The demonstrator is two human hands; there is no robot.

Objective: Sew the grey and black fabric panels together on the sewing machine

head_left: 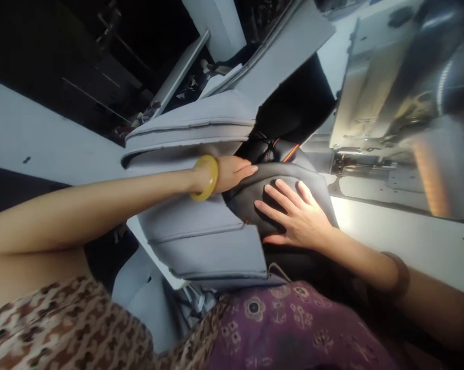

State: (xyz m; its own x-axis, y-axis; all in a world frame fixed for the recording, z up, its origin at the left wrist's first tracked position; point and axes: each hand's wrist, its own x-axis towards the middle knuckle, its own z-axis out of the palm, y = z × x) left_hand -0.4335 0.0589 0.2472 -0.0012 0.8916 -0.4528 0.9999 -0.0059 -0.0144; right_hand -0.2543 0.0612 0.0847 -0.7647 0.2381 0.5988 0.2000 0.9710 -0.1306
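Frame centre: right hand (301, 218) spread flat on black cover (245, 203); left hand (232, 172) at its edge, grip unclear; orange stitching (291, 153) already in, remaining work can't be judged

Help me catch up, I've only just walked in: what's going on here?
The person's right hand is spread on black, leather-like material. The left hand, a yellow bangle at its wrist, rests where grey panels meet the black. Orange stitching shows just beyond the hands. What looks like a sewing machine stands to the right, with neither hand on it.
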